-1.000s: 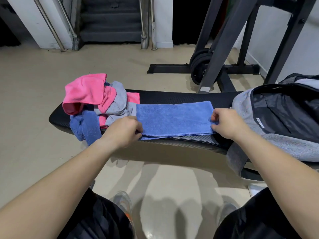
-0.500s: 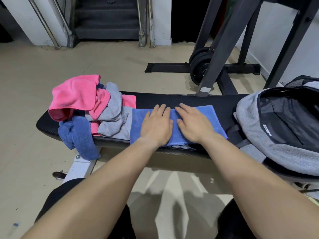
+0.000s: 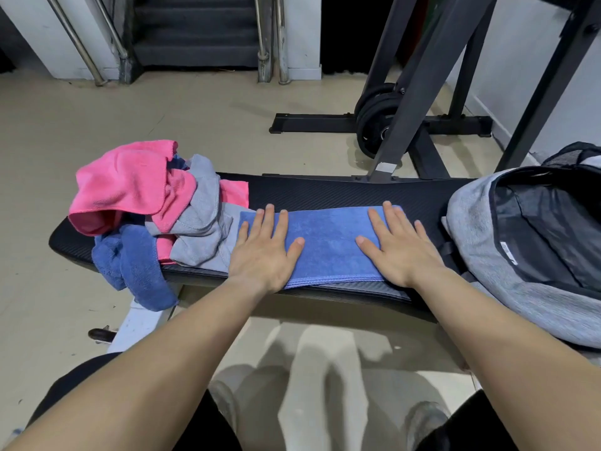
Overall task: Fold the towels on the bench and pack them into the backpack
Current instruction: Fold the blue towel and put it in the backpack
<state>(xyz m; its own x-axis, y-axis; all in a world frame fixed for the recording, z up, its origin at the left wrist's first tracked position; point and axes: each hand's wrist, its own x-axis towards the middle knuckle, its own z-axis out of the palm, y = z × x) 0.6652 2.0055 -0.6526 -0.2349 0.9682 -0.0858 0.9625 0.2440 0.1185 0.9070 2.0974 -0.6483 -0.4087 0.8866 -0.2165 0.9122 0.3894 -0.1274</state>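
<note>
Head view: I see both hands lying palm down on one folded towel, well apart from each other.
Left hand [image 3: 260, 255]: fingers straight and spread, pressing flat on the towel's left end, gripping nothing.
Right hand [image 3: 401, 252]: fingers straight, pressing flat on the towel's right end, likewise gripping nothing.
Blue towel [image 3: 328, 242]: folded into a long strip under both palms, with a bare stretch showing between the two thumbs.
Bench [image 3: 325, 193]: black padded top beneath the towel, running out past both hands to either side.
Grey towel [image 3: 201, 222]: crumpled just beside my left hand, touching the blue towel's left end.
Pink towel [image 3: 130, 180]: heaped over the grey one, further out from the left hand.
Dark blue towel [image 3: 136, 265]: bunched at the pile's near side, hanging over the bench edge toward me.
Backpack [image 3: 481, 229]: grey, on the bench end out past my right hand and apart from it, mouth open on a dark lining.
Rack [image 3: 409, 92]: black frame standing on the floor beyond the right fingertips.
Weight plates [image 3: 374, 118]: black discs stored at the rack's foot.
Stairs [image 3: 195, 34]: far beyond the left fingertips, between metal rails.
</note>
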